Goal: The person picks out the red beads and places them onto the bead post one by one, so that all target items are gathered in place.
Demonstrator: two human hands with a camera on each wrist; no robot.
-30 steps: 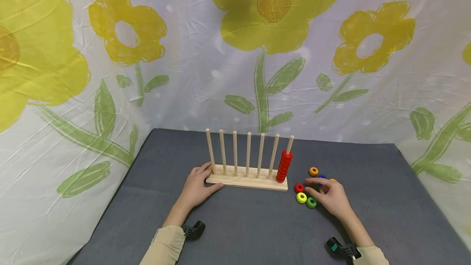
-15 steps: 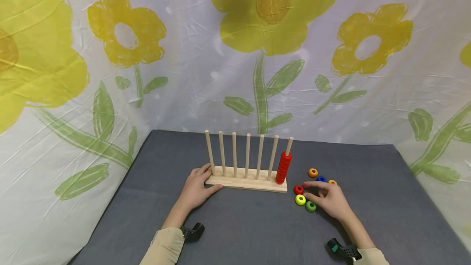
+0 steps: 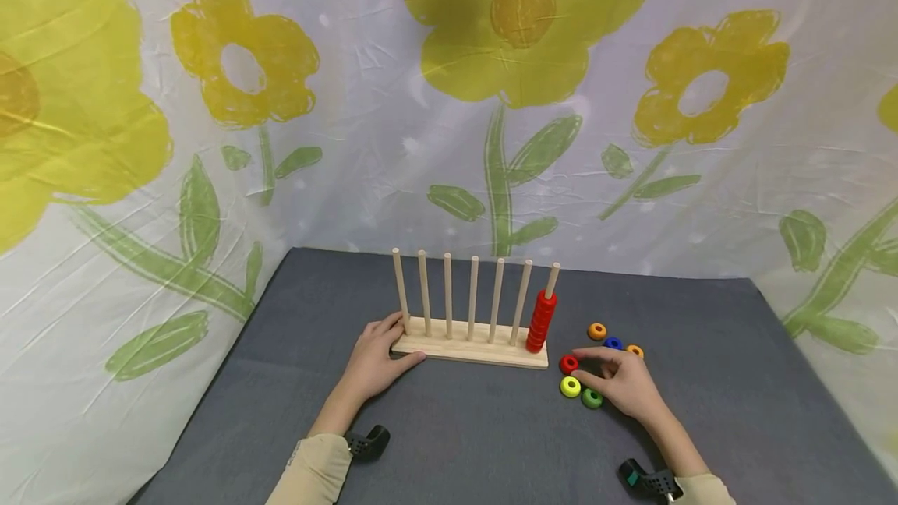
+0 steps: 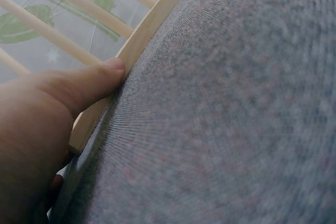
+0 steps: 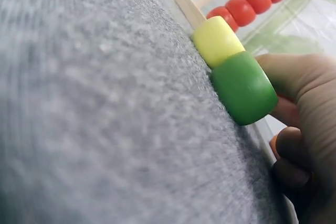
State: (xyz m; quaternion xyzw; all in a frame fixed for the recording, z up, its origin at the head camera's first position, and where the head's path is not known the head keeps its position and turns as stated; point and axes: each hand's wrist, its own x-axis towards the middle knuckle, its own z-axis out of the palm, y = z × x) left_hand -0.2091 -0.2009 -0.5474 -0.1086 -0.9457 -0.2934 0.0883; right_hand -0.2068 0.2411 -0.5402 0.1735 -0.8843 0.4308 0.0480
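The wooden peg stand (image 3: 470, 340) has a row of upright pegs, and red beads (image 3: 541, 323) are stacked on its rightmost peg. My left hand (image 3: 376, 354) grips the left end of the base, its thumb along the front edge and the fingers behind. On the cloth to the right lies a loose red bead (image 3: 569, 365). The thumb and forefinger of my right hand (image 3: 624, 384) are spread at either side of it; firm contact is not visible. A yellow bead (image 3: 570, 387) and a green bead (image 5: 244, 88) lie close below the thumb, which the green one partly hides in the right wrist view.
Beyond the right hand lie two orange beads, one farther back (image 3: 597, 331) and one nearer the knuckles (image 3: 634, 351), with a blue bead (image 3: 613, 343) between them. Grey cloth (image 3: 477, 435) covers the table. A flower-printed curtain (image 3: 365, 139) rises behind it.
My right hand has shifted slightly left, its thumb and forefinger now spread wider at the red bead. The yellow and green beads have slid slightly nearer me. The left hand stays still.
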